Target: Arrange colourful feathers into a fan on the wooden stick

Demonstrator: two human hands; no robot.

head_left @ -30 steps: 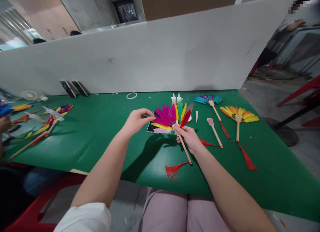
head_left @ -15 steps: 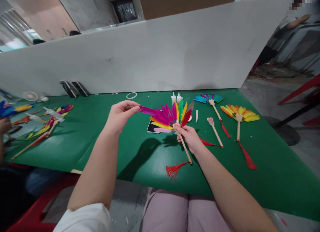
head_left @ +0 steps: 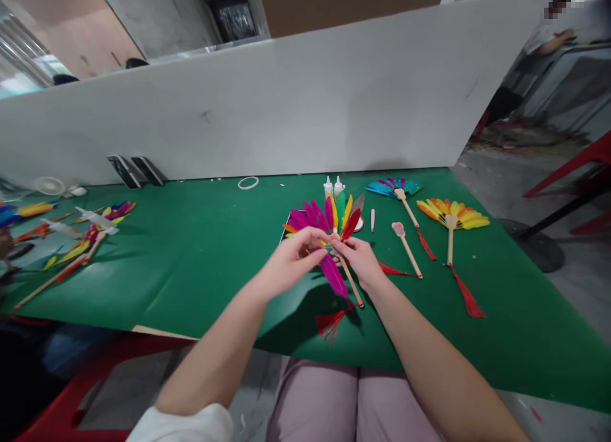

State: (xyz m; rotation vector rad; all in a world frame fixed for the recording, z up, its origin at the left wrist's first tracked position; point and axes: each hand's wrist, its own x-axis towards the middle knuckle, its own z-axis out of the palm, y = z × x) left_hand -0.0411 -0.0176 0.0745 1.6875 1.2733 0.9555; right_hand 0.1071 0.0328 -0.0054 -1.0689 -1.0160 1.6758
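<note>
Two hands on one fan [head_left: 329,214], held above the desk [head_left: 200,251], back from the near edge. Left hand [head_left: 296,261] pinched at the fan's head, seemingly on a magenta feather [head_left: 335,278] slanting toward the near edge; root hidden, so cannot tell whether seated. Right hand [head_left: 358,257] wrapped round the neck, thumb against the head. To do this well, by judgement: keep the head still with that thumb, grip the feather close to its root rather than by the soft vane, bring the root square to the fan's centre, press lightly, bend no neighbouring feathers, and keep the red tassel [head_left: 331,321] clear of the wrist. By count otherwise: two finished-looking fans toward the right edge, one blue fan [head_left: 394,187] by the far edge and one yellow fan [head_left: 452,218] nearer; one featherless stick [head_left: 407,248]; three more red tassels on these; two bottles [head_left: 333,187] and one ring [head_left: 248,182] by the far edge; one pink pen [head_left: 373,220]; two dark slabs [head_left: 125,172], probably phones, toward the far left corner.
</note>
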